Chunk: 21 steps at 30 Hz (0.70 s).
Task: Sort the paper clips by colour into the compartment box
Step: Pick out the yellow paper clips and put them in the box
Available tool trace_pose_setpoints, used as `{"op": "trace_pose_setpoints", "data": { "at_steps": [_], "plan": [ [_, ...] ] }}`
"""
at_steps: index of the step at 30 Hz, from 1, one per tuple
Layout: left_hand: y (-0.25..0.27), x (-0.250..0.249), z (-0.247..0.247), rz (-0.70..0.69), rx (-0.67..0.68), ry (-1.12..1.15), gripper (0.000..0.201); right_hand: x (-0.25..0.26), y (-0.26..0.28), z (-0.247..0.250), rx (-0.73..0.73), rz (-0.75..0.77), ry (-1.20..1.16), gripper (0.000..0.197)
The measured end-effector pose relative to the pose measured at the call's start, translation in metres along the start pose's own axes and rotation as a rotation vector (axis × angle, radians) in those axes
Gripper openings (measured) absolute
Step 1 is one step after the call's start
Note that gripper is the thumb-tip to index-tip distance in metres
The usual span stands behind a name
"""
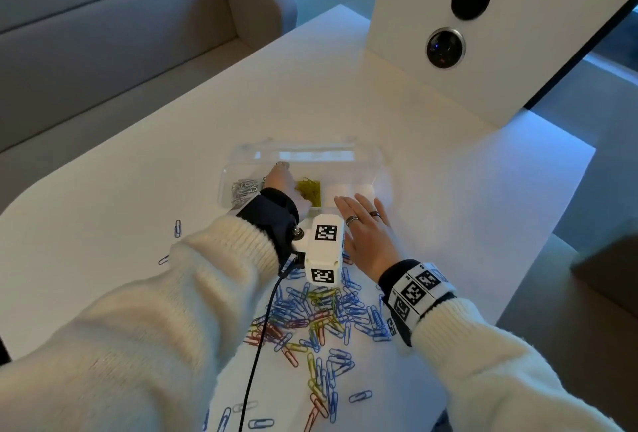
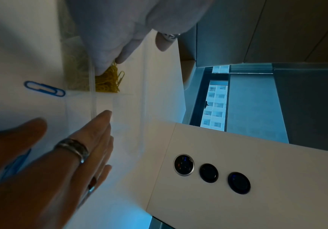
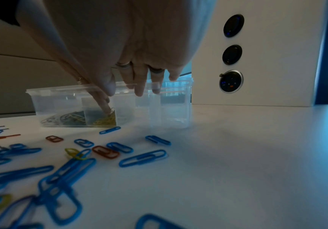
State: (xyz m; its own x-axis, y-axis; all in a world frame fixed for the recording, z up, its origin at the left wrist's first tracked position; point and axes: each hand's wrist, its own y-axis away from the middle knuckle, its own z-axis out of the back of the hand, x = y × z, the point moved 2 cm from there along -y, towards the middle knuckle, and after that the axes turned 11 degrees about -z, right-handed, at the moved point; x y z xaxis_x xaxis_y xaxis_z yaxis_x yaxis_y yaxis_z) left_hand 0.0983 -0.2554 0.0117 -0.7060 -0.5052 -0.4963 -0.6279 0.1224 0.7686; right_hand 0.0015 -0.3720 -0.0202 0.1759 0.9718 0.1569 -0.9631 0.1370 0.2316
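A clear compartment box (image 1: pixel 310 149) (image 3: pixel 61 100) stands on the white table. Silver clips (image 1: pixel 243 190) fill its left compartment, and yellow clips (image 1: pixel 309 190) (image 2: pixel 106 83) (image 3: pixel 104 121) lie beside them. My left hand (image 1: pixel 278 179) (image 2: pixel 112 63) reaches down into the yellow compartment and pinches a yellow clip right at the heap. One of its other fingers sticks out straight. My right hand (image 1: pixel 366 224) (image 2: pixel 61 155) (image 3: pixel 145 74) lies flat and open just in front of the box, holding nothing. The mixed pile of clips (image 1: pixel 321 314) (image 3: pixel 65 170), mostly blue, lies nearer to me.
A white upright panel (image 1: pixel 445 17) (image 2: pixel 208 173) with round buttons stands behind the box at the right. A grey sofa (image 1: pixel 103 34) runs along the left. A black cable (image 1: pixel 262 328) crosses the pile. Stray blue clips (image 1: pixel 177 228) lie at the left.
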Motion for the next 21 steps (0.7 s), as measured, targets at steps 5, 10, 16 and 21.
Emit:
{"op": "trace_pose_setpoints", "data": {
  "at_steps": [5,10,16,21],
  "plan": [
    [0.019,-0.01,0.009,-0.149,0.176,-0.156,0.069,-0.002,0.0,0.006,0.042,0.035,0.049,0.059],
    [0.055,-0.023,0.047,-0.38,0.314,-0.454,0.04,-0.002,0.027,0.014,-0.186,-0.029,-0.185,0.053],
    [0.076,0.004,0.13,-0.574,0.334,-1.184,0.017,0.011,0.069,-0.023,-0.075,-0.067,-0.505,0.017],
    [0.073,0.053,0.163,-0.641,0.48,-1.558,0.025,0.024,0.081,-0.045,0.126,-0.131,-0.41,0.018]
  ]
}}
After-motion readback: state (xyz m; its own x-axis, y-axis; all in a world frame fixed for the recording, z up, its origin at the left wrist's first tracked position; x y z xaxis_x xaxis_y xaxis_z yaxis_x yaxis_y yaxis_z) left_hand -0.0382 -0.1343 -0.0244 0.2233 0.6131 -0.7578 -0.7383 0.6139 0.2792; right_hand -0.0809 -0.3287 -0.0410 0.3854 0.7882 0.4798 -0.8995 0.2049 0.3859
